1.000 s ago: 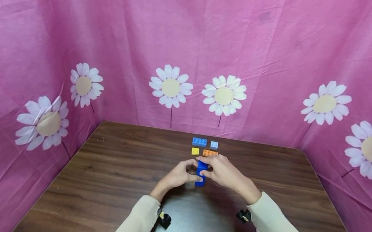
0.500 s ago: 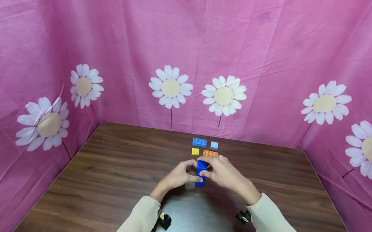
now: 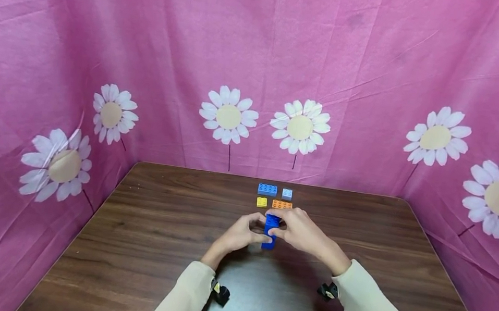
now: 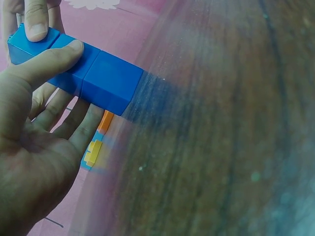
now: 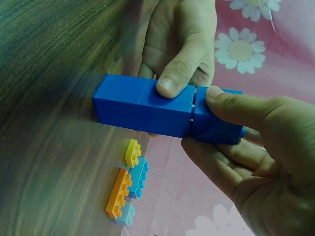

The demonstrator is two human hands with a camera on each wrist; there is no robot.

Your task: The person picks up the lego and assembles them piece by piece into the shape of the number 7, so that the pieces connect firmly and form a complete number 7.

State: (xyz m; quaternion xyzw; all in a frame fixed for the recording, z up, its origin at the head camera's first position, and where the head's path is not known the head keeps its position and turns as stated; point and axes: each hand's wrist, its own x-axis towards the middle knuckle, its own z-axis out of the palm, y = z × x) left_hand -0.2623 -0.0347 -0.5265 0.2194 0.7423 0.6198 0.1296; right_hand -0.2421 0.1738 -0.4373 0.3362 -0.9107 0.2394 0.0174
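Note:
Three blue toy bricks stand as an upright tower [image 3: 271, 223] on the table, in front of both hands. My left hand [image 3: 239, 234] grips the middle brick [image 5: 166, 114], thumb on the near side and fingers behind. With thumb and fingers my right hand [image 3: 303, 232] pinches the top brick [image 5: 209, 123]. A thin gap shows between the top and middle bricks in the right wrist view. The bottom brick [image 4: 110, 83] sits flush below the middle one, touched by no thumb. Studs on the top brick are partly covered by the right fingers.
Behind the tower lie a yellow brick [image 3: 261, 202], an orange brick [image 3: 282, 204], a mid-blue brick [image 3: 267, 189] and a pale blue brick [image 3: 287, 193]. The brown wooden table [image 3: 147, 247] backs onto a pink cloth [image 3: 172, 61] with printed daisies.

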